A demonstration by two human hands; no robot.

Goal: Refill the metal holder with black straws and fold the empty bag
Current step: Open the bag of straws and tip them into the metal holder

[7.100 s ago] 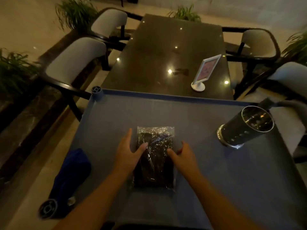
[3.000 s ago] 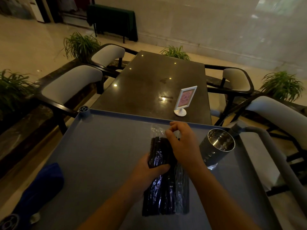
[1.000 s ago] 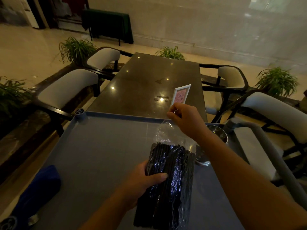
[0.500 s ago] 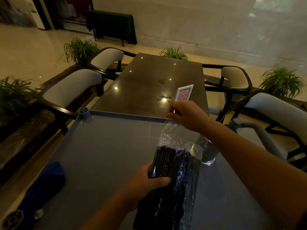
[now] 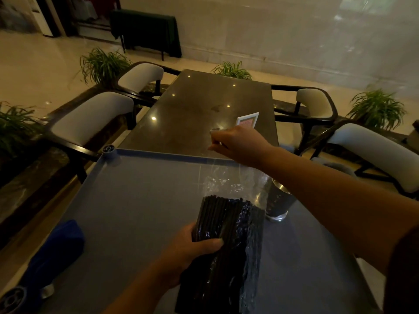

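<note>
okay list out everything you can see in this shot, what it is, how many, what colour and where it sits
bag: 1, clear plastic, held above the cart
straws: a bundle, uncounted, black, inside the bag
metal holder: 1, silver, standing on the cart, right of the bag
cart top: 1, grey-blue, nearest the camera
cloth: 1, blue, at the cart's left edge
dining table: 1, dark, beyond the cart
sign stand: 1, white frame, on the dining table
chairs: 4, pale cushions, dark frames, around the table
plants: 4, green, behind the chairs
left hand: grips the bag's middle
right hand: pinches the bag's top
</note>
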